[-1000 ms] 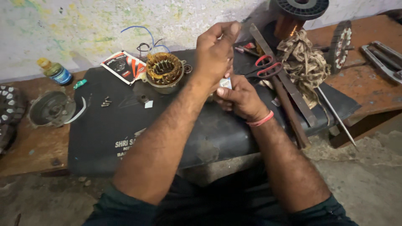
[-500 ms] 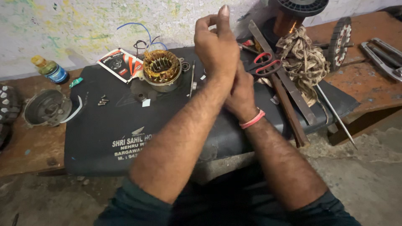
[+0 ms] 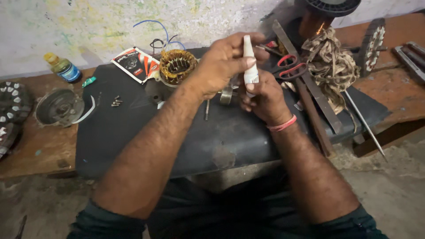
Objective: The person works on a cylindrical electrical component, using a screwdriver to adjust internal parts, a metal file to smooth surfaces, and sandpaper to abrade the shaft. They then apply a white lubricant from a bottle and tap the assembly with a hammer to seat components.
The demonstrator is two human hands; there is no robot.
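Low against a blotched, pale wall runs a worn wooden bench [image 3: 26, 155], its middle covered by a dark, smooth mat [image 3: 133, 132] with a scuffed front edge. Nearest the person, both forearms reach forward and meet over the mat. The right hand [image 3: 265, 99], a pink band [image 3: 282, 125] on its wrist, curls closed around the base of a small white tube [image 3: 249, 62]. The tube stands nearly upright, its long axis vertical and its narrow tip on top. The left hand [image 3: 221, 66] comes across from the left, pinching the upper part between thumb and fingers, so both hands touch it, the left one higher.

Just beyond the left hand sits a round stator [image 3: 177, 66] wound with glossy copper wire, with a printed red-and-black packet [image 3: 135, 64] left of it. Beyond the right hand lie red-handled scissors [image 3: 290, 66], then a frayed tangle of brownish old winding [image 3: 330, 66]. Small screws [image 3: 116, 102] lie on the mat well left of the hands. Farther left are a grey metal disc [image 3: 59, 106] and a small bottle [image 3: 64, 68] with a yellow cap.
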